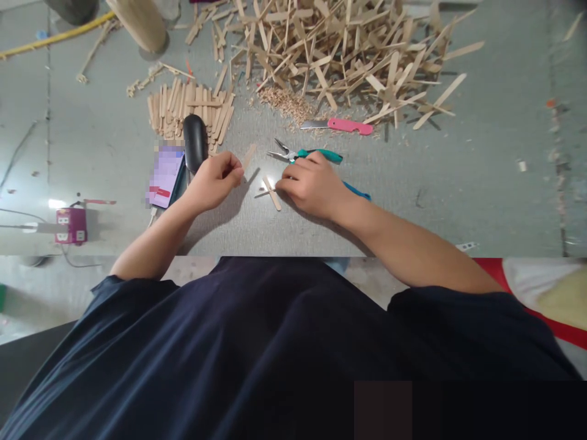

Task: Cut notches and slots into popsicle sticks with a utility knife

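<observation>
My left hand (215,180) is closed in a pinch on a short wooden stick (249,156), held just above the grey table (481,183). My right hand (312,183) rests on the table with curled fingers, its fingertips on a crossed pair of wooden sticks (272,192). Teal-handled pliers (302,156) lie right behind my right hand, touching or under its knuckles. A pink-handled utility knife (342,126) lies further back.
A big heap of glued stick crosses (348,55) fills the table's far side, with wood chips (287,104) before it. A stack of plain sticks (183,107), a black glue gun (195,143) and a phone (166,177) sit at left. A purple power strip (71,225) lies far left.
</observation>
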Tool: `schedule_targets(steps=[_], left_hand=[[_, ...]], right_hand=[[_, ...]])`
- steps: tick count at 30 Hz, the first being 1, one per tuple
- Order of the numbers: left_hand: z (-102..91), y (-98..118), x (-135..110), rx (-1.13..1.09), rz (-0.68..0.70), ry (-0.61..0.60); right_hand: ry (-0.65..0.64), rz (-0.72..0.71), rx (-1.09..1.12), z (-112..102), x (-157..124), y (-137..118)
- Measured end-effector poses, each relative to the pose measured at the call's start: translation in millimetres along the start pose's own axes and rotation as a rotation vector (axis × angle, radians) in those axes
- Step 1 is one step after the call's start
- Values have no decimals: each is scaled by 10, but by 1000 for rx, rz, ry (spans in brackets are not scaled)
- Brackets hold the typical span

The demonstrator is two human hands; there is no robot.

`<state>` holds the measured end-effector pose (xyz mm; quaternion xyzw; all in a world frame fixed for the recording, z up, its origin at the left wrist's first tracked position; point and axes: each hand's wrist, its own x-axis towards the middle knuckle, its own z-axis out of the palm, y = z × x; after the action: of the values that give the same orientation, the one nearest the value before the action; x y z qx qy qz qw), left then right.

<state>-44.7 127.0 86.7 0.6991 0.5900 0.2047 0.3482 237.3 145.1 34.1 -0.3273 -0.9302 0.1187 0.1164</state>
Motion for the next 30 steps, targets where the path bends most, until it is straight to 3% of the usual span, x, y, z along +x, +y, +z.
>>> schedule_targets(steps=[5,11,16,19,25,28,30], left_hand=[[119,15,-38,-174,7,-8],[159,92,-237,-135,18,-153],[280,152,-385,19,192,-323],[392,139,-429,192,268,-315],[417,129,-433,422,257,-288],[405,147,-447,472,390,-261],[438,151,-477,533,488,-255]], right_hand=[[138,168,-28,1,123,-106],[276,353,68,-243,-95,260],[132,377,93,-534,-316,555],[-17,393,92,-648,-407,622],[-237,470,9,-659,-341,385],[-274,494,-24,-688,-296,292],[-274,513,67,-738,-306,328]])
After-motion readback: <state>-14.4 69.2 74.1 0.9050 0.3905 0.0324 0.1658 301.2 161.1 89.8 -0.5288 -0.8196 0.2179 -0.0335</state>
